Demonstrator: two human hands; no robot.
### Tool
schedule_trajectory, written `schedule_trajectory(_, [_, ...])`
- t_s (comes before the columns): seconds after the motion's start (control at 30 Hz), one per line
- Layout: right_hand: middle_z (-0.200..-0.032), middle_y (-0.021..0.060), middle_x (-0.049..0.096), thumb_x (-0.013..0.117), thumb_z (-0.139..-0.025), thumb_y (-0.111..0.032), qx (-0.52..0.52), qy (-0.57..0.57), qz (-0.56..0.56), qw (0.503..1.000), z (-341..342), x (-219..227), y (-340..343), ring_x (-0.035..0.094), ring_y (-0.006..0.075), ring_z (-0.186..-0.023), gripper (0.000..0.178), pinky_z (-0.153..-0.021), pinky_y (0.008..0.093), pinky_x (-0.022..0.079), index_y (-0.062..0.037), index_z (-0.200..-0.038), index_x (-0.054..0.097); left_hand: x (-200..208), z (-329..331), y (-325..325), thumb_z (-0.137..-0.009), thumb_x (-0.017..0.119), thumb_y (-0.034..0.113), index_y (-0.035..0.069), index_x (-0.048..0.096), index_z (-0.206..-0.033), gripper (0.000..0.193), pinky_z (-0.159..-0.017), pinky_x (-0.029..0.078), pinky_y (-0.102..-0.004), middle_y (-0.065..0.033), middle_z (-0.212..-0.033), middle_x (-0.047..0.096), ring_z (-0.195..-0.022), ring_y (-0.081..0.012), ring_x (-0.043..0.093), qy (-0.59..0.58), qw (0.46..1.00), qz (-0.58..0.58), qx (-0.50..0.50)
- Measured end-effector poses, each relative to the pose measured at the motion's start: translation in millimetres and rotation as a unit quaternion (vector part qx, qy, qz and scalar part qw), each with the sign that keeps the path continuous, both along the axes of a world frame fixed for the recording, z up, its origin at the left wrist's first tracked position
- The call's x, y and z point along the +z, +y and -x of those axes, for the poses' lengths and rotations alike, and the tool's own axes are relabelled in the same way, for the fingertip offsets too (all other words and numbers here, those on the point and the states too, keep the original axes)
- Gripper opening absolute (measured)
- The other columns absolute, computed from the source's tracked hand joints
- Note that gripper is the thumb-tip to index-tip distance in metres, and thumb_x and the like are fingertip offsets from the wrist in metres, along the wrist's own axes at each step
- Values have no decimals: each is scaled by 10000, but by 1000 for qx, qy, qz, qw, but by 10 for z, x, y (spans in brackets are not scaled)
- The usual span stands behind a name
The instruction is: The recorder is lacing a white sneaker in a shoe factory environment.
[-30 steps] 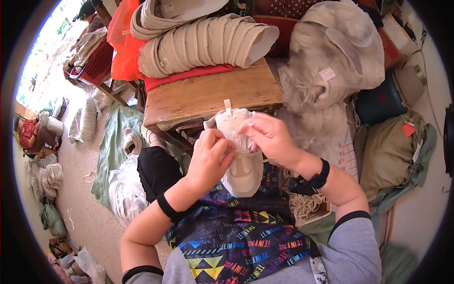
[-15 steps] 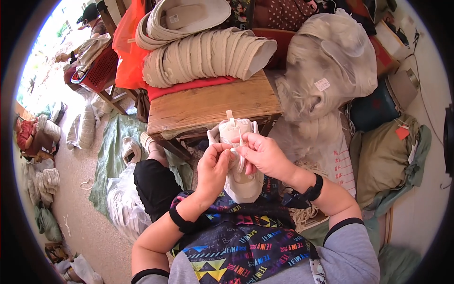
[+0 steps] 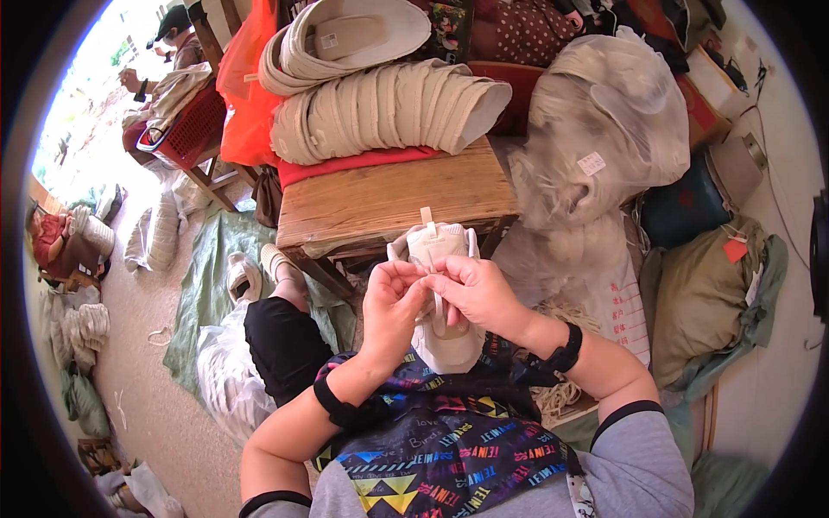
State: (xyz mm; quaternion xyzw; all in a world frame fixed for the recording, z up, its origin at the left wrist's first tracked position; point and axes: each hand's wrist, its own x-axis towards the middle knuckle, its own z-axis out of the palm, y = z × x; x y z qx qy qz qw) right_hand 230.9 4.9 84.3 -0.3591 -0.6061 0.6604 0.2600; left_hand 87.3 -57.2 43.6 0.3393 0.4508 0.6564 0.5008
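Observation:
A cream sneaker (image 3: 447, 349) rests on my lap, its toe pointing toward me and its pull tab standing up at the far end. Over its middle, my left hand (image 3: 394, 306) pinches with thumb and forefinger at a white shoelace (image 3: 438, 306). Opposite it, my right hand (image 3: 480, 294) is closed on the same lace, and the fingertips of both hands meet. Between the hands a short stretch of lace hangs over the shoe. The fingers hide most of the lacing and the lace's tip.
Ahead stands a wooden bench (image 3: 397, 194) bearing a row of nested beige shoe uppers (image 3: 389, 108). Right of it are clear plastic bags (image 3: 604, 121) of shoe parts and a heap of loose laces (image 3: 557, 397). A green sheet (image 3: 203, 298) covers floor at left. Another person (image 3: 181, 43) sits far left.
My hands have drawn together until their fingertips meet. The lace end that stood up from my right fingers no longer shows. The whole view has shifted slightly.

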Motion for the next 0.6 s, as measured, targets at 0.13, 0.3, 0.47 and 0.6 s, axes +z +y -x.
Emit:
schedule_trajectory(0.13, [-667,25,621,597,-947,-125,20,-61,-89,994,57,17,52,566,80,-482,152,-461,242,439,-7,-1027,650,47,71,-32,-955,590,42,35,507,-1116,181,-641,430,-173,-28,-951,646,-780,-32,564,-19,999,43,0])
schedule_trajectory(0.3, [-715,42,635,580,-944,-95,-42,29,-375,926,184,457,251,582,82,-522,122,-475,239,455,-26,-1001,663,107,233,-41,-1003,527,137,19,539,-1176,209,-602,418,-169,-39,-1041,672,-696,-29,520,-13,996,48,-70])
schedule_trajectory(0.47, [-813,33,652,546,-976,-128,-37,119,-436,891,326,1903,307,616,62,-642,181,-602,210,516,-27,-1080,655,281,294,57,-1026,492,228,28,600,-1180,274,-621,397,-173,-7,-922,665,-673,-29,486,44,994,29,-96])
schedule_trajectory(0.6, [-720,47,661,554,-954,-111,-83,111,-756,640,199,2524,731,626,70,-591,149,-552,205,500,-16,-1016,649,378,272,75,-1046,448,319,69,561,-1343,404,-656,388,-184,43,-802,580,-665,-22,448,80,960,39,-266])
